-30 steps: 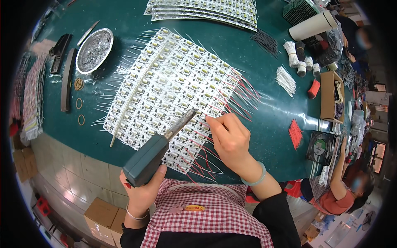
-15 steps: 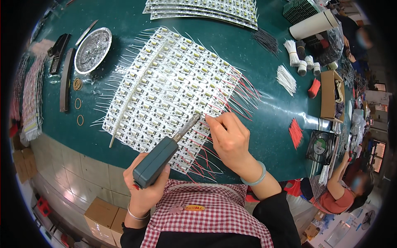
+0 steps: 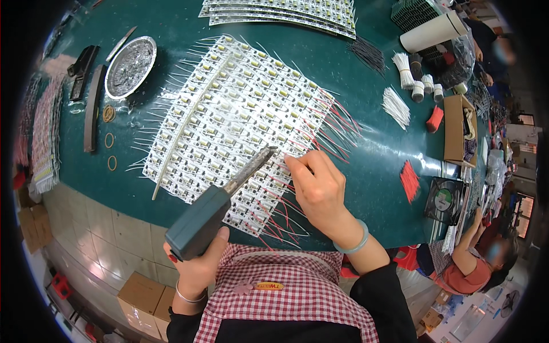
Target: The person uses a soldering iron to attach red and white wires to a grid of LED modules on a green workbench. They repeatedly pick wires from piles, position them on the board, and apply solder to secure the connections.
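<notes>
since the earlier frame, the soldering iron [image 3: 201,220] has swung a little to the left, its tip drawing slightly away from the right fingertips. the left hand [image 3: 199,267] is wrapped around the iron's handle. the right hand [image 3: 318,191] is curled, thumb and forefinger pinched together over the sheet of circuit boards [image 3: 246,123]; whether a wire lies between them cannot be told.

handling: the iron should be rigid and fairly light; hold by the handle only, as the tip is probably hot. the sheet, near the front edge of the desk [image 3: 366,194], appears thin, stiff and light; its parts and soldered leads are likely fragile. grip it at the lower-left edge, clear of the red and white wires [image 3: 343,137].

outward: a metal bowl [image 3: 131,68] sits toward the desk's far left corner; stacked boards [image 3: 280,14] lie along the far edge.
</notes>
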`<state>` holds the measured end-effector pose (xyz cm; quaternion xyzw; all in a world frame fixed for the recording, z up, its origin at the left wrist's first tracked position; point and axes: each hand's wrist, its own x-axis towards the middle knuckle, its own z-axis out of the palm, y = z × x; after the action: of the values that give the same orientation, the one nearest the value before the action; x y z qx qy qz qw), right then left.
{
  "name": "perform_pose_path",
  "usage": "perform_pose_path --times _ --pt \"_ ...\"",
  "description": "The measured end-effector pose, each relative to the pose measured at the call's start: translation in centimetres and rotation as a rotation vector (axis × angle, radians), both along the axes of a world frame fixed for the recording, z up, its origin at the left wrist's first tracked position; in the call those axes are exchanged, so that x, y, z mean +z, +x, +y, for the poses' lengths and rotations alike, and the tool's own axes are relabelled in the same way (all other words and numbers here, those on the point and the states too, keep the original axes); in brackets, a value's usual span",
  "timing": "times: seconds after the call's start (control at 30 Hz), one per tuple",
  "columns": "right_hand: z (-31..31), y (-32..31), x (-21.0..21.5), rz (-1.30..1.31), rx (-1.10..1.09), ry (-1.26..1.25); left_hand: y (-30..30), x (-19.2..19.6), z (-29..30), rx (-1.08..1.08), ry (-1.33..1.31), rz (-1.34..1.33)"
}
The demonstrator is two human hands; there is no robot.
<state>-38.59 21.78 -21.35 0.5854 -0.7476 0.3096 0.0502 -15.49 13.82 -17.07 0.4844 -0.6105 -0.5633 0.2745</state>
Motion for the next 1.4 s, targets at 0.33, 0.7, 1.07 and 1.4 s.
perform_pose_path --times 0.33,0.7,1.07,1.4 --pt "0.2 0.2 0.5 -0.016 -0.042 0.0 0.4 0.8 -0.7 0.073 0.441 0.452" --pt "3.4 0.6 6.6 -0.052 -0.041 -0.05 1.3 0.0 -0.2 0.066 0.334 0.258" --pt "1.0 1.9 0.4 -0.063 0.009 -0.002 4.1 -1.7 1.1 -0.17 0.041 -0.023" --pt "0.6 1.9 0.2 -0.015 -0.001 0.001 2.1 -1.3 0.6 -0.175 -0.155 0.028"
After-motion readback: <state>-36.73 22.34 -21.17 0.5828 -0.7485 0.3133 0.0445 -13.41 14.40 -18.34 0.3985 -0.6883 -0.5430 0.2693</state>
